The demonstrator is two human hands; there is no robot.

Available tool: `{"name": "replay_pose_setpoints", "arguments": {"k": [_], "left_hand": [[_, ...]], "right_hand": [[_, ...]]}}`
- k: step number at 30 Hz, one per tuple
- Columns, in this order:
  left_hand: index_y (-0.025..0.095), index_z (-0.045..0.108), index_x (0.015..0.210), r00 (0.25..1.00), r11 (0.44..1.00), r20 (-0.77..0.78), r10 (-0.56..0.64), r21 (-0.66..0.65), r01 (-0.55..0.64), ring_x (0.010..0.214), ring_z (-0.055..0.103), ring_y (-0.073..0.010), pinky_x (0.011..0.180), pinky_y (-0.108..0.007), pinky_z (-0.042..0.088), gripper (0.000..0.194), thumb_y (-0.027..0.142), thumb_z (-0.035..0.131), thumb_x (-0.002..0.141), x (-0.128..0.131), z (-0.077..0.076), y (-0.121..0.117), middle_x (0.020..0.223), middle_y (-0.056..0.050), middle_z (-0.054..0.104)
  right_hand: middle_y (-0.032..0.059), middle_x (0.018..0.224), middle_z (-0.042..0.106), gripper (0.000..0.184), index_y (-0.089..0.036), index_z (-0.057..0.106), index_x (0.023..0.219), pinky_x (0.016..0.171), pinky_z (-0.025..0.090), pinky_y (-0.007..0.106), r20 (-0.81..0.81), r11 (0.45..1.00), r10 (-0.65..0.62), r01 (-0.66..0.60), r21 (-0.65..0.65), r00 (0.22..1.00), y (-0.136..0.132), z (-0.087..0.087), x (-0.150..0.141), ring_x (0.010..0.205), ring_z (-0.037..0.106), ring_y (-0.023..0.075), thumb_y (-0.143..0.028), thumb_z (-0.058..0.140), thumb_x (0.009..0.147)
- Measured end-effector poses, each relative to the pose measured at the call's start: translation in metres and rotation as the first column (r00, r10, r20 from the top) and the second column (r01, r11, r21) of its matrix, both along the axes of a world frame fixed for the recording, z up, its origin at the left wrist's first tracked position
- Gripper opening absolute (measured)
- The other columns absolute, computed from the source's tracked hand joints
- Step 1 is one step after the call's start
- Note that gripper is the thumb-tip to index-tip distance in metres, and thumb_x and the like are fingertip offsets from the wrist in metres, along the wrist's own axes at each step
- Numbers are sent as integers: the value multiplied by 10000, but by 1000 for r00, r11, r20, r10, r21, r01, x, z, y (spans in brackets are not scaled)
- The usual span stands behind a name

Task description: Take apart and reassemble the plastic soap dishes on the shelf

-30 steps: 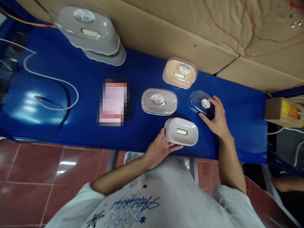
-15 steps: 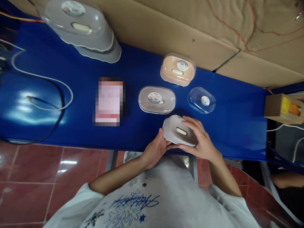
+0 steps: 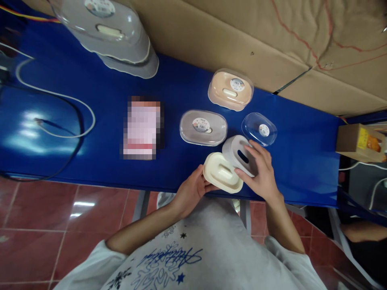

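Note:
My left hand (image 3: 193, 186) is closed on the edge of a cream oval tray (image 3: 211, 167) with a raised bar in its middle. My right hand (image 3: 260, 169) grips a grey oval shell (image 3: 231, 147) that has a dark slot through it. The shell is tilted above the right part of the tray; whether they touch I cannot tell. Just beyond my right fingers lies a clear oval lid (image 3: 254, 123) with a round label. To the left of it is a grey oval box with a clear lid (image 3: 187, 131), and behind stands a peach lidded box (image 3: 217, 96).
Large grey lidded boxes (image 3: 133, 44) are stacked at the back left of the blue table (image 3: 178, 171). A blurred-out rectangular item (image 3: 140, 131) lies left of centre, and a white cable (image 3: 72, 104) loops farther left. At the right end sits a cardboard box (image 3: 347, 139).
The grey shell has come off the cream tray. My right hand has lifted it up and away, while my left hand keeps the tray.

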State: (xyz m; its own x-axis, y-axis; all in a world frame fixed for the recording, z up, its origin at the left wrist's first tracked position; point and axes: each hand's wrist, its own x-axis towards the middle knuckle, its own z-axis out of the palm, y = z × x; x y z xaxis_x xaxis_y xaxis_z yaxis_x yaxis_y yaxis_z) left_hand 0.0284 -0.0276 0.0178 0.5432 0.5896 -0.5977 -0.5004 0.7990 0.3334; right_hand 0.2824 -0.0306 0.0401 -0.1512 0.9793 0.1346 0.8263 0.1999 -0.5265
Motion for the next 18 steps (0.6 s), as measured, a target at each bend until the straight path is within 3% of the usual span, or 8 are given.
{"name": "replay_pose_setpoints", "arguments": {"k": [3, 7, 11, 15, 18], "left_hand": [[197, 706, 1428, 1000, 998, 11, 24, -59, -23, 1444, 610, -345, 1145, -455, 538, 585, 629, 628, 1040, -12, 7, -2, 1476, -118, 728], [218, 722, 1396, 999, 988, 3, 42, -152, -41, 1419, 630, -319, 1056, -371, 583, 502, 564, 680, 1034, -22, 10, -4, 1462, -104, 738], [218, 662, 1470, 993, 991, 107, 46, -129, -32, 1440, 612, -352, 1080, -438, 592, 540, 571, 621, 1064, -23, 12, -4, 1501, -127, 707], [230, 588, 1552, 982, 997, 181, 49, -72, -36, 1521, 533, -361, 1149, -491, 558, 582, 575, 576, 1084, -21, 16, -2, 1587, -122, 642], [233, 559, 1581, 972, 996, 224, 75, -54, -64, 1578, 466, -358, 1222, -522, 493, 590, 564, 554, 1093, -20, 16, -1, 1610, -115, 622]], "right_hand": [[139, 1653, 522, 690, -349, 491, 1582, 1211, 418, 638, 182, 998, -57, 49, 50, 982, 5, -8, 1, 1502, 512, 411, -562, 745, 977], [157, 1700, 449, 765, -330, 455, 1618, 1222, 391, 649, 260, 1000, 6, -11, 16, 966, 15, -8, 8, 1554, 444, 439, -683, 679, 977], [165, 1719, 421, 723, -311, 408, 1655, 1249, 366, 655, 211, 997, 1, -18, 78, 978, 27, 5, 19, 1587, 419, 424, -681, 540, 1048], [173, 1691, 479, 815, -300, 433, 1636, 1204, 456, 616, 301, 998, 58, -65, 10, 952, 31, 9, 15, 1541, 497, 415, -678, 703, 966], [172, 1675, 499, 658, -297, 511, 1574, 1177, 492, 625, 366, 998, 59, -66, 8, 929, 28, 5, 5, 1532, 513, 414, -561, 707, 1004]]}}
